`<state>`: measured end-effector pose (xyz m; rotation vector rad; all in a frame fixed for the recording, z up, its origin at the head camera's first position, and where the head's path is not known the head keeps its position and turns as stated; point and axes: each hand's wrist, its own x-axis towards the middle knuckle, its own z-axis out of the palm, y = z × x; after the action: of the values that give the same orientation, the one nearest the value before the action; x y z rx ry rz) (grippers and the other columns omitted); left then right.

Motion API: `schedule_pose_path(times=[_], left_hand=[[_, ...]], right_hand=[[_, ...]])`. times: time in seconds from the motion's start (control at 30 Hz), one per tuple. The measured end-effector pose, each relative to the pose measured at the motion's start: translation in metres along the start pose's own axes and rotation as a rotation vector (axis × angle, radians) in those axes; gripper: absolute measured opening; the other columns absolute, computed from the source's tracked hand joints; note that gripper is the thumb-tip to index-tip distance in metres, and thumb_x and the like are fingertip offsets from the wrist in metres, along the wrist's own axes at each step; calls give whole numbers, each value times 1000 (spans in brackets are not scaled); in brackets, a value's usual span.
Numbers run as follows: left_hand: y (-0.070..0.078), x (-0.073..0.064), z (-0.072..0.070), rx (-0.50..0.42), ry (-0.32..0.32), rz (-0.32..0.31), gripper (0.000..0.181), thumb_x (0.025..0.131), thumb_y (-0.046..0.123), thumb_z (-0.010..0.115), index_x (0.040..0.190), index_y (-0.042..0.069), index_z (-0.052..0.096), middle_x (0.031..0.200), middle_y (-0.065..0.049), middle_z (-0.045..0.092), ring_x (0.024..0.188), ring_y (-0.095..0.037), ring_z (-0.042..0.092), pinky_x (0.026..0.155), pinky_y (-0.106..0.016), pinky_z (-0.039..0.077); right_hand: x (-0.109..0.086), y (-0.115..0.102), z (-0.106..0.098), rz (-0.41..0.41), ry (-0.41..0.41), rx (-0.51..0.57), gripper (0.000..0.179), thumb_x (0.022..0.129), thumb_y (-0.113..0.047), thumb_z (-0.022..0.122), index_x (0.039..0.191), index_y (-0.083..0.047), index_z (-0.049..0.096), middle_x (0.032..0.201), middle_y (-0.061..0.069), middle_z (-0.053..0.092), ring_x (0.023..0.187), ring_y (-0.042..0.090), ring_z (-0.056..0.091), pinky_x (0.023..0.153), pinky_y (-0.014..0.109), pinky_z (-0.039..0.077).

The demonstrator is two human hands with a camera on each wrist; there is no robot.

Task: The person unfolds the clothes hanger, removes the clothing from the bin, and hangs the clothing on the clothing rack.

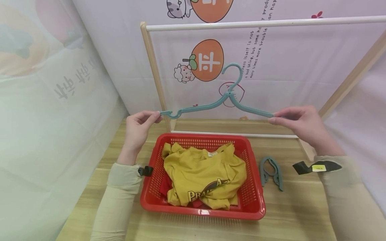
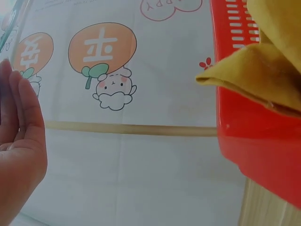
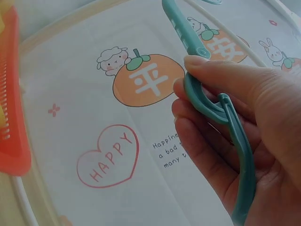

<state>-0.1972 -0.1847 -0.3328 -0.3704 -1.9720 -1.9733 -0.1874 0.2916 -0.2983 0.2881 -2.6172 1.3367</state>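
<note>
Pinching the teal hanger (image 1: 230,94) at left with left hand (image 1: 139,126), at right with right hand (image 1: 303,126), best to straighten gently and evenly!

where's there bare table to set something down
Bare table shows between the folded hanger and the right sleeve, and on the near side of the red basket. It is crowded inside the basket, holding a yellow shirt, and between the left hand and right hand, spanned by the held hanger.

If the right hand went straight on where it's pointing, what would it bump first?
Probably more of the teal hanger: the right hand pinches it near one end, and the rest stretches ahead. Depth is hard to judge.
</note>
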Motion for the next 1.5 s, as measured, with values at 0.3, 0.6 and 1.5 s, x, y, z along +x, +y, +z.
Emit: schedule_pose_path(times=[0.3, 0.6, 1.5], left_hand=[[-5, -2, 7, -37, 5, 28, 14, 97, 12, 72, 96, -2, 76, 84, -2, 75, 82, -19, 70, 92, -37, 52], [-10, -5, 25, -2, -52, 11, 16, 97, 12, 72, 97, -4, 76, 85, 0, 76, 83, -21, 71, 92, -35, 53], [-20, -7, 42, -12, -142, -61, 20, 97, 13, 72, 101, -7, 74, 97, -16, 75, 93, -34, 72, 93, -39, 55]], right_hand=[[1, -1, -6, 84, -92, -62, 37, 88, -35, 83, 115, -10, 78, 101, -7, 76, 93, 9, 67, 74, 20, 53], [11, -14, 23, 72, -176, -90, 42, 87, -49, 79, 118, -20, 79, 110, -1, 76, 103, 8, 67, 80, 23, 53], [22, -31, 49, -65, -114, 100, 33, 98, -39, 70, 107, -9, 80, 95, 8, 77, 100, 15, 68, 87, 20, 50]])
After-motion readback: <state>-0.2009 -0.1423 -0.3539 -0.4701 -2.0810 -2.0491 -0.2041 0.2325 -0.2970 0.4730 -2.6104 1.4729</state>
